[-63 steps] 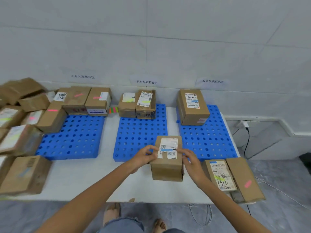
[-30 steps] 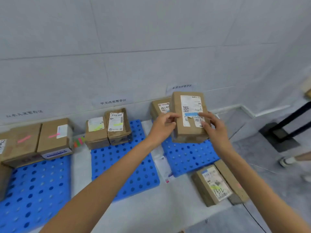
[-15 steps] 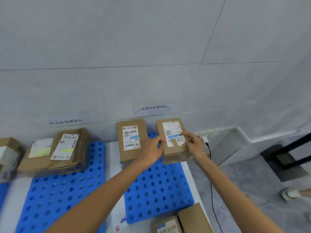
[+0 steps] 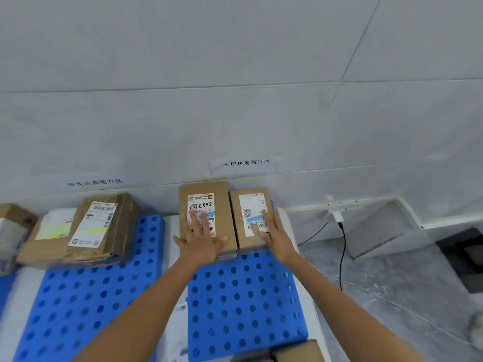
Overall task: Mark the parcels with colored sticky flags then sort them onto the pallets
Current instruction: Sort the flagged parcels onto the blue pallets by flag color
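Note:
Two brown parcels stand side by side at the back of the right blue pallet (image 4: 243, 304), against the wall. The right parcel (image 4: 248, 205) carries a white label with a blue flag across it. My right hand (image 4: 274, 236) lies flat on its top and right edge, fingers straight. The left parcel (image 4: 206, 194) also bears a label with a blue flag. My left hand (image 4: 201, 239) rests flat on it with fingers spread.
The middle blue pallet (image 4: 86, 307) holds two parcels (image 4: 102, 226) with yellow-green flags at its back. Paper signs (image 4: 245, 163) are stuck on the wall. A charger and black cable (image 4: 339, 231) hang at the right. More boxes (image 4: 295, 352) lie at the table's front edge.
I carried the blue-flagged parcel from the table front to the right pallet and set it down beside the other parcel. Both hands let go and now lie flat on the two parcels.

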`<state>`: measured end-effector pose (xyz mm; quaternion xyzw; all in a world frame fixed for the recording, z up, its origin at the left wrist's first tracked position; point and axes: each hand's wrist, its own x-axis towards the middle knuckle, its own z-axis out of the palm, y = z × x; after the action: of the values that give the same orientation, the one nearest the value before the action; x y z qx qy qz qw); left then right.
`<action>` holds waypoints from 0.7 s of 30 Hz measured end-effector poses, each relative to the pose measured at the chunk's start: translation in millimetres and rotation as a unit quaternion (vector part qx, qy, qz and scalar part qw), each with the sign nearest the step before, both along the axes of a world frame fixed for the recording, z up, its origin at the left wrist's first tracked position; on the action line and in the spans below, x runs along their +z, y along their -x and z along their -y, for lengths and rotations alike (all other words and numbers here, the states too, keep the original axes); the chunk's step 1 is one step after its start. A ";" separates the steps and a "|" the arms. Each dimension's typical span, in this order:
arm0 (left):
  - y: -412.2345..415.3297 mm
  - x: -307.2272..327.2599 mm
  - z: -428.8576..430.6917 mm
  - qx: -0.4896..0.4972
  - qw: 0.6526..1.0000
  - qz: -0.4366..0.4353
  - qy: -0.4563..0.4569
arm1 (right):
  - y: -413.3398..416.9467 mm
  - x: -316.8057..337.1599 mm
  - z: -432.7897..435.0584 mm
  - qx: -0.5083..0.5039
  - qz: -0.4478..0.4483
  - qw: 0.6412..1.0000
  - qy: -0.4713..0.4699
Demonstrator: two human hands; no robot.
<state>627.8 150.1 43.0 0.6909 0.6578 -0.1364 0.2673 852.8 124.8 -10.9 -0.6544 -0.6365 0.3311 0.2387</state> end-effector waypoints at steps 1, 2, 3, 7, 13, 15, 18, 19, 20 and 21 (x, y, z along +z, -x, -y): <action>-0.7 -0.1 -2.0 -0.001 1.000 -0.002 0.003 | 1.5 -0.1 -7.8 0.005 0.011 1.000 -0.007; -1.0 0.5 -4.0 -0.001 1.000 -0.004 0.010 | 2.0 0.1 -15.6 0.007 0.025 1.000 -0.007; -1.3 1.3 -5.7 0.000 1.000 -0.006 0.019 | 2.0 1.0 -22.3 0.006 0.042 0.999 0.000; -3.6 9.6 -9.6 0.008 0.998 -0.012 0.062 | 1.6 6.7 -35.2 0.007 0.154 0.986 0.068; 21.0 34.0 -27.2 0.076 0.986 0.133 0.064 | 3.9 52.5 -26.8 -0.019 0.163 0.986 -0.005; 31.7 43.4 -11.0 0.124 0.968 0.218 -0.026 | 4.9 68.9 -5.4 -0.026 0.099 0.992 -0.070; 52.4 58.2 46.8 0.136 0.918 0.358 -0.101 | -3.1 89.0 44.6 -0.046 0.070 0.988 -0.128; 60.8 59.1 68.8 0.138 0.906 0.387 -0.102 | -5.2 96.0 64.0 -0.071 0.062 0.988 -0.126; 68.1 59.7 90.6 0.143 0.898 0.405 -0.098 | -6.2 102.2 84.0 -0.095 0.053 0.987 -0.119; 74.2 58.8 111.5 0.154 0.890 0.418 -0.093 | -6.3 107.1 105.9 -0.113 0.043 0.986 -0.112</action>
<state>553.6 38.6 101.8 0.5958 0.5931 0.2699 0.4694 859.1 18.9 96.2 -0.7045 -0.6013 0.2002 0.3193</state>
